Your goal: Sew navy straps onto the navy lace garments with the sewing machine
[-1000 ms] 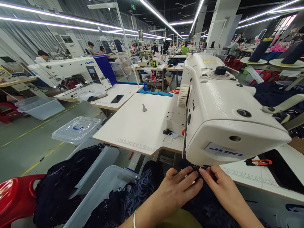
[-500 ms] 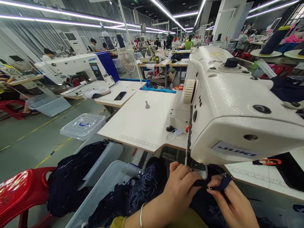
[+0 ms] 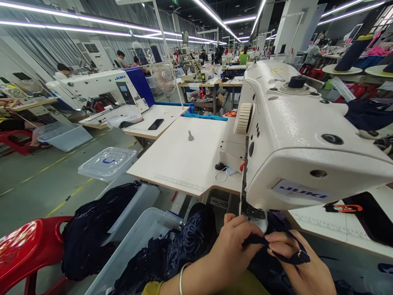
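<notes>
Just below the needle end of a white sewing machine (image 3: pixel 307 155), both my hands pinch a narrow navy strap (image 3: pixel 293 257). My left hand (image 3: pixel 233 246) is closed on one stretch of it, its fingertips close to the presser foot area. Beside it on the right, my right hand (image 3: pixel 294 254) grips the strap too, with a loop lying over its fingers and a small metal ring or slider on that loop. Dark navy fabric (image 3: pixel 260 268) hangs beneath both hands. The needle itself is hidden.
Left of me, a clear plastic bin (image 3: pixel 123 250) holds navy lace garments, beside a red stool (image 3: pixel 30 246). A white table (image 3: pixel 181 155) with a printed ruler extends ahead. Orange-handled thread snips (image 3: pixel 346 208) and a black phone-like device (image 3: pixel 371 217) lie on the right.
The strap has shifted in my right hand, so its loop now drapes over the fingers with the metal piece farther right. My hands have come closer together.
</notes>
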Demonstrator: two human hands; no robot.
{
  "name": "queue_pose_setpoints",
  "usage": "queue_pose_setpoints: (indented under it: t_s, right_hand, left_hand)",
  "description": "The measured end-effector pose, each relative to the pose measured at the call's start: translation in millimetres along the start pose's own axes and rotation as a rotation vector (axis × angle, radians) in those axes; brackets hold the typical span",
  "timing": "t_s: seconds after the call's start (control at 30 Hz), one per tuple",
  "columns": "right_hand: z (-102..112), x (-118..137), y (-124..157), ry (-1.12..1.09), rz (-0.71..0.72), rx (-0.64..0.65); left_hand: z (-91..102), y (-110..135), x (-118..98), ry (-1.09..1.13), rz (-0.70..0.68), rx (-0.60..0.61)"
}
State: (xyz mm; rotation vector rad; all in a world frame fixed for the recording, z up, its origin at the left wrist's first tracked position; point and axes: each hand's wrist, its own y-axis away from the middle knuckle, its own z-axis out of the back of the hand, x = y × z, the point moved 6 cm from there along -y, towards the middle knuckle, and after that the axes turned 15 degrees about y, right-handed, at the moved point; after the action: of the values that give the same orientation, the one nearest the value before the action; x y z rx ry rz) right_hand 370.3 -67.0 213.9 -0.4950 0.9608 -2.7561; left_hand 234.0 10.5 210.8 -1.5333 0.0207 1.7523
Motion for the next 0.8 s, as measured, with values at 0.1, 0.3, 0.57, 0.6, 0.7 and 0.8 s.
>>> queue_pose_setpoints:
  t_s: [0.1, 0.3, 0.57, 0.6, 0.7, 0.8]
  right_hand:
    - [-1.8, -0.8, 0.5, -0.056, -0.057, 0.038]
    - [-26.3, -19.9, 11.2, -0.306, -0.505, 0.239]
    - [-56.0, -35.6, 16.2, -0.273, -0.715, 0.220]
    - [-56.7, -35.4, 15.5, -0.269, -0.714, 0.216]
    - [-54.3, -37.9, 11.8, -0.258, -0.726, 0.174]
    - [-54.7, -46.5, 7.5, -0.315, -0.765, 0.173]
  left_hand:
    - [-3.2, 2.4, 5.0, 0.043, 0.136, 0.028]
    - [1.6, 7.8, 0.2, -0.106, 0.192, 0.089]
    - [0.2, 21.2, -16.0, -0.642, -0.492, 0.160]
    - [-2.4, 22.4, -11.8, -0.693, -0.501, 0.212]
    - [-4.6, 23.4, -1.7, -0.781, -0.490, 0.260]
    - [-6.3, 23.5, 2.9, -0.808, -0.474, 0.288]
